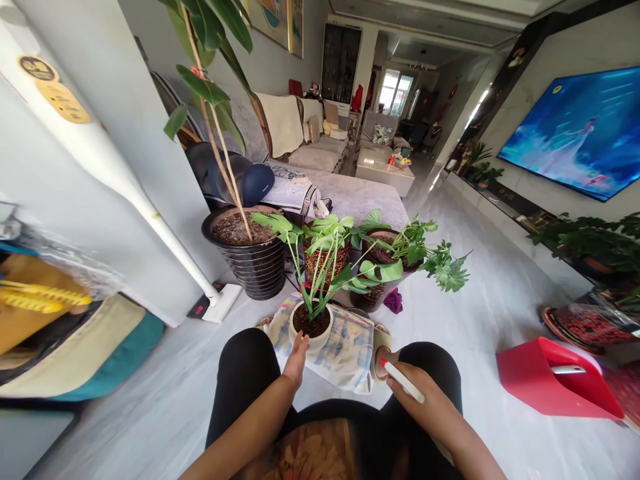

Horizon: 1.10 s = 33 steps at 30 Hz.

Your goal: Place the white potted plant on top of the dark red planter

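A white pot (296, 328) of dark soil, holding a green leafy plant (320, 283), stands on a checked cloth (345, 353) between my feet. My left hand (297, 360) is at the pot's near side, fingers stretched up towards the rim; it looks to be touching the pot without gripping round it. Over my right knee, my right hand (413, 383) is closed around a slim white stick-like tool (410, 385) with a red end. What kind of tool it is does not show.
Behind the pot stand a patterned planter (325, 263), a brown pot (373, 293) and a ribbed black pot (255, 267). A white stick vacuum (165, 233) leans at left. At right sits a red dustpan-like container (540, 380). A purple cloth (393, 301) lies near the pots.
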Available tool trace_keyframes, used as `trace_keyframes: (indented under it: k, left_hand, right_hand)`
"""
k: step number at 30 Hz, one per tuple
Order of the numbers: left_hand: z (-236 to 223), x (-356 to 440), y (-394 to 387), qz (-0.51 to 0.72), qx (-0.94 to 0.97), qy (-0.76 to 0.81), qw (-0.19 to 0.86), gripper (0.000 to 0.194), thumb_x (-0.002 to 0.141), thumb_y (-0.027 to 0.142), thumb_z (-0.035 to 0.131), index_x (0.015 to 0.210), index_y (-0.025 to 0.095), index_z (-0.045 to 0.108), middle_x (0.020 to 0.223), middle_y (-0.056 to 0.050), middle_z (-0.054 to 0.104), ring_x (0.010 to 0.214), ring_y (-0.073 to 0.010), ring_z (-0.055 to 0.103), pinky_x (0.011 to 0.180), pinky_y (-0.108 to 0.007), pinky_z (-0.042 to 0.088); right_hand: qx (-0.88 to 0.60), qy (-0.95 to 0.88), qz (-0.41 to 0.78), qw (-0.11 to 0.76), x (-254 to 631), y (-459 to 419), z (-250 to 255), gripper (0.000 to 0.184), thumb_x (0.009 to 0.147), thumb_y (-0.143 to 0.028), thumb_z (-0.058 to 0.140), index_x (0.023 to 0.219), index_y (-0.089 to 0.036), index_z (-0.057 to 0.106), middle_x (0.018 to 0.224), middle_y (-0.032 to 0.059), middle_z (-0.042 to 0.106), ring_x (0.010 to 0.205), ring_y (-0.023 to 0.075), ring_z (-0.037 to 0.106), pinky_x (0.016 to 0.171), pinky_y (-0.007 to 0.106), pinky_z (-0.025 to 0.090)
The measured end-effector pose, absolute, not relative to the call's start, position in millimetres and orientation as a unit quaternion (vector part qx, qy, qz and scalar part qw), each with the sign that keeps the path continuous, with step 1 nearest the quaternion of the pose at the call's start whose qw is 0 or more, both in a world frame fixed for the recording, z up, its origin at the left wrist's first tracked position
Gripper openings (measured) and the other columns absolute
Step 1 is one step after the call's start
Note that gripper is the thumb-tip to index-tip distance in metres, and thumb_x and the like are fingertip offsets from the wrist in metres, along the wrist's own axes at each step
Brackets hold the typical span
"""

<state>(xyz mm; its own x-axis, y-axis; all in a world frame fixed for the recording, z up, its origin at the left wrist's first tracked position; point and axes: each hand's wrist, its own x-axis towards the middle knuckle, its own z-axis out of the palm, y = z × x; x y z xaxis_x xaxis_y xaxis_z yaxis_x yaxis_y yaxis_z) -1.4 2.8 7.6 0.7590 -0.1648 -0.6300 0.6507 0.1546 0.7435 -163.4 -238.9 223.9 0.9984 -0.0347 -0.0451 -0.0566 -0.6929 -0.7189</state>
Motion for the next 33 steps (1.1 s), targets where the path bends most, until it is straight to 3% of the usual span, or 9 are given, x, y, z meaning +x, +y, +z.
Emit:
trace_keyframes:
  k: [3,7,19,24,33]
  left_hand:
    - [10.0,-2.7,2.2,-0.278,0.588,0.206,0.731,0.069,0.105,0.043,0.044,0.166,0.02,0.02,0.172,-0.011,0.028,0.152,-0.0282,0.04,0.129,-0.041,0.021]
    - [10.9,-2.7,2.7,-0.277,0.59,0.209,0.729,0.068,0.104,0.043,0.045,0.165,0.021,0.023,0.171,-0.012,0.031,0.151,-0.0287,0.04,0.129,-0.041,0.022]
    - [6.7,-1.6,3.9,-0.278,0.585,0.214,0.731,0.067,0.104,0.041,0.047,0.164,0.021,0.025,0.169,-0.013,0.035,0.151,-0.027,0.042,0.128,-0.039,0.023]
    - [6.8,-1.3,2.4,-0.274,0.583,0.214,0.734,0.067,0.104,0.041,0.049,0.164,0.021,0.026,0.167,-0.015,0.037,0.15,-0.0276,0.043,0.128,-0.039,0.025]
    - [5.1,-1.7,7.1,-0.277,0.577,0.207,0.74,0.066,0.104,0.041,0.049,0.164,0.021,0.027,0.167,-0.015,0.037,0.15,-0.0259,0.044,0.127,-0.037,0.026]
  right_hand:
    - [-0.911,0.021,-0.001,0.411,-158.2,-241.6,232.4,0.033,0.105,-0.044,0.046,0.087,-0.021,0.061,0.083,0.0033,0.066,0.073,0.0192,0.062,0.068,0.03,0.05]
    - [-0.895,0.056,-0.068,0.437,-152.2,-243.4,234.9,0.032,0.104,-0.046,0.049,0.086,-0.021,0.059,0.077,0.0024,0.063,0.07,0.0187,0.06,0.067,0.029,0.049]
    - [-0.896,0.041,-0.066,0.437,-153.3,-246.2,243.7,0.036,0.105,-0.044,0.049,0.078,-0.022,0.058,0.072,0.0012,0.061,0.065,0.0173,0.057,0.066,0.028,0.048]
    - [-0.881,0.065,-0.091,0.46,-142.7,-238.0,250.5,0.03,0.104,-0.045,0.053,0.085,-0.022,0.058,0.069,-0.0004,0.061,0.064,0.0174,0.058,0.065,0.028,0.047]
    - [-0.888,0.064,-0.064,0.451,-141.0,-236.0,247.5,0.04,0.103,-0.046,0.051,0.072,-0.023,0.054,0.064,-0.0007,0.061,0.06,0.0161,0.058,0.063,0.027,0.046]
